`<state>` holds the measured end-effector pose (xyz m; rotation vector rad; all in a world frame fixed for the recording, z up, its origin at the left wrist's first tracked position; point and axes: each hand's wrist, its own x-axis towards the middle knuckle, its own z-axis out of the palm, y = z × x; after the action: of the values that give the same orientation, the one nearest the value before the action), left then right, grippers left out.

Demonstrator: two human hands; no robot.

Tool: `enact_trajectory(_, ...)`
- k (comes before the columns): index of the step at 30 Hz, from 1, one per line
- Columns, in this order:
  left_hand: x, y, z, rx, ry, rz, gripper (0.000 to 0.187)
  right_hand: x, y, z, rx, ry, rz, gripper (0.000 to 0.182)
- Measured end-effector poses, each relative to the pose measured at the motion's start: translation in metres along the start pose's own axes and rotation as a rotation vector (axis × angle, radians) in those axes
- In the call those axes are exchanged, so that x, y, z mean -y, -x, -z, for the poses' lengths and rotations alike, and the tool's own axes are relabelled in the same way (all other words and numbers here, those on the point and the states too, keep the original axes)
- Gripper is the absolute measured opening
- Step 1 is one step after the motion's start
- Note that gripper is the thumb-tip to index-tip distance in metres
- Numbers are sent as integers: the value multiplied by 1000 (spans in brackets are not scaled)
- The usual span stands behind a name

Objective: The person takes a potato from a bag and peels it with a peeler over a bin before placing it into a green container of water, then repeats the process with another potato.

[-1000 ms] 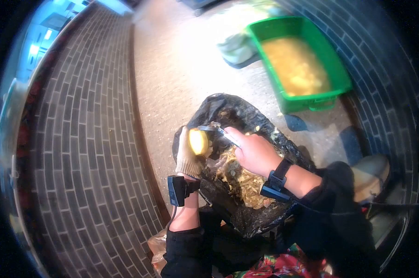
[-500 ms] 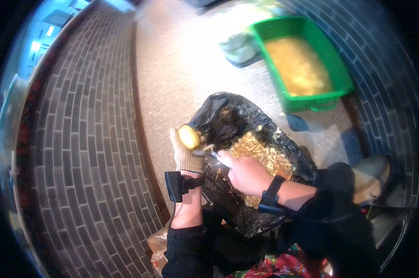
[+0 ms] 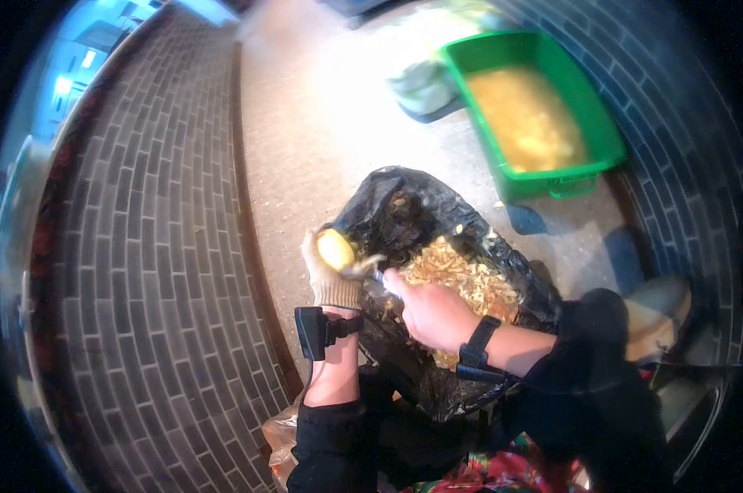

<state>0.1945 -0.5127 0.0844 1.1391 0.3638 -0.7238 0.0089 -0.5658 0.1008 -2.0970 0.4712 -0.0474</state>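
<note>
Here, the left hand (image 3: 323, 271) curls round a potato (image 3: 335, 249); the right hand (image 3: 434, 311) is closed on a peeler (image 3: 366, 267).

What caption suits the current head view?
Gloved left hand holds a yellow potato, right hand a blurred peeler, by a black bag of peelings; green tub beyond.

No text, label, brand, number or sign is legible anywhere in the frame.
</note>
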Motion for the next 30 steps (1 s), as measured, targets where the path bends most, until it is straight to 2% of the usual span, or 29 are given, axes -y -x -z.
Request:
enact_trajectory(1,-2,-1,2,2,2,-3,45,0,2,-4,54,-44,-10,55)
enact_trajectory(3,-7,-3,6,49,-88,-36,59,-3,1,-5,29,-42,-7,55)
enact_trajectory(5,-6,-1,7,76,-23,-6,60,-3,0,-2,11,-41,-5,54)
enact_trajectory(7,-1,-10,14,311,101,-8,59,-3,-7,17,-79,-12,-39,53)
enact_trajectory(9,1,-15,13,233,113,-4,53,-6,-13,25,-197,19,-22,50)
enact_trajectory(11,0,-3,7,235,-294,-84,47,-11,-14,30,-228,35,1,49)
enact_trajectory(12,1,-5,8,292,-344,-59,42,-14,-15,28,-231,34,-2,49)
enact_trajectory(15,5,-6,8,264,-298,-82,44,-16,-14,21,-229,36,55,50)
enact_trajectory(16,4,-7,4,144,-213,-48,47,-8,-9,20,-138,34,16,51)
enact_trajectory(18,-2,-1,0,86,-206,-83,48,-2,-2,10,63,70,11,53)
enact_trajectory(19,-5,2,-2,28,-200,-117,50,-2,1,-2,32,-49,-7,52)
enact_trajectory(23,-8,2,10,212,-70,12,49,-5,-6,14,-18,9,-34,54)
enact_trajectory(24,-10,2,11,208,-68,11,49,-10,-10,17,-87,11,-14,51)
enact_trajectory(26,-12,0,8,301,-33,198,51,-16,-14,24,-139,-18,-31,47)
enact_trajectory(27,-10,0,6,302,-36,200,51,-20,-15,25,-207,-28,-12,46)
enact_trajectory(30,-4,2,9,263,-226,111,57,-24,-15,26,-205,-24,-16,45)
